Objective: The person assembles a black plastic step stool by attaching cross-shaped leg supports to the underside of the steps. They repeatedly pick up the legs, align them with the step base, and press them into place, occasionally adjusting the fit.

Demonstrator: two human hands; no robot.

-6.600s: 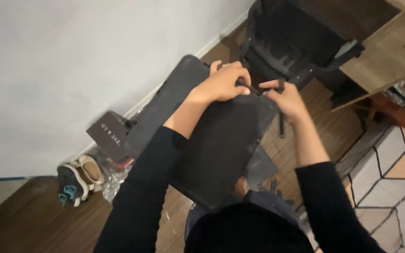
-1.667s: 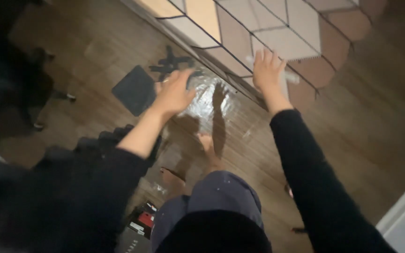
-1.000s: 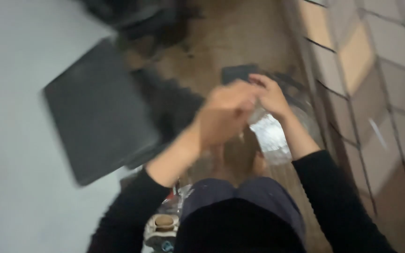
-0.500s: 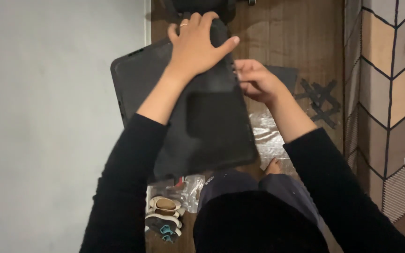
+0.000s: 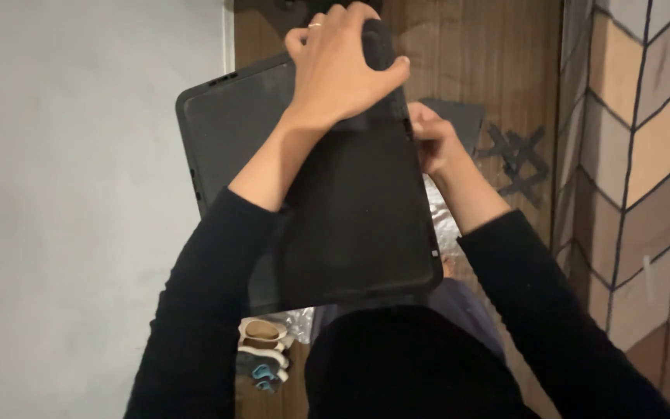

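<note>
Presently, findings as observed:
Black panel (image 5: pixel 350 209): large, flat, rounded corners, held up before the person, filling the centre of the view above the dark lap.
Left hand (image 5: pixel 343 66): at 12 o'clock on the panel, fingers curled over its top edge and clamped on it (a ring shows on one finger).
Right hand (image 5: pixel 428 140): at 3 o'clock, against the panel's right edge; fingers bunched, whether they pinch anything I cannot tell.
Floor (image 5: pixel 467 54): brown wood planks.
Black cross-shaped pieces (image 5: pixel 517 151): on the floor, at 3 o'clock of the right hand.
Shoes (image 5: pixel 261 353): pale pair at 7 o'clock, beside the wall (image 5: pixel 79 209).
</note>
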